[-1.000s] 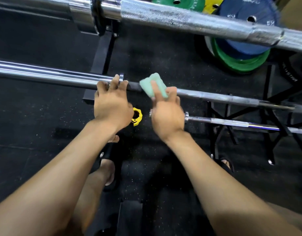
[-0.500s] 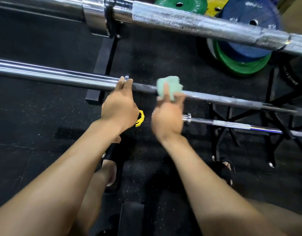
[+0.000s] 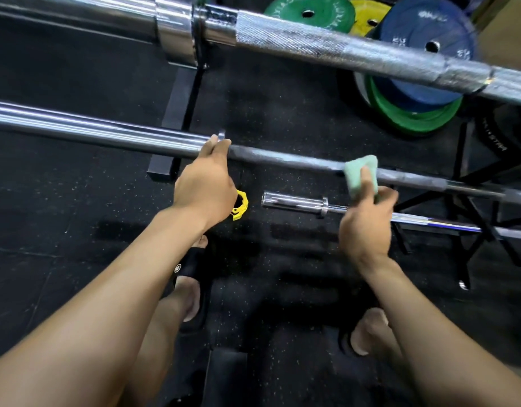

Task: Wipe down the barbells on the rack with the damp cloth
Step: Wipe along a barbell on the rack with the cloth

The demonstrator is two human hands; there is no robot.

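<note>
The person stands over a low rack, both bare arms reaching down to the middle bar (image 3: 282,158). The left hand (image 3: 205,186) rests on that bar right at its collar, fingers curled over the top where the shiny sleeve meets the dull shaft; its grip is closed around the bar. The right hand (image 3: 366,227) is further along to the right, pinching a pale green cloth (image 3: 360,176) between thumb and fingers, so that grip is full of cloth. The cloth is folded over the shaft and touches it, with the bar running out from under it on both sides.

Above, nearer the top of the view, a thicker top bar (image 3: 327,47) with knurled steel crosses at a slant. Below the middle bar lies a thin short bar (image 3: 297,201), its chrome end pointing left, partly hidden behind the right hand. A yellow clip (image 3: 241,205) sits on the black rubber floor (image 3: 62,201) just beside the left hand's wrist. Green, yellow and blue plates (image 3: 424,42) lean in a stack behind the top bar. The person's feet are in black slides (image 3: 191,268).
</note>
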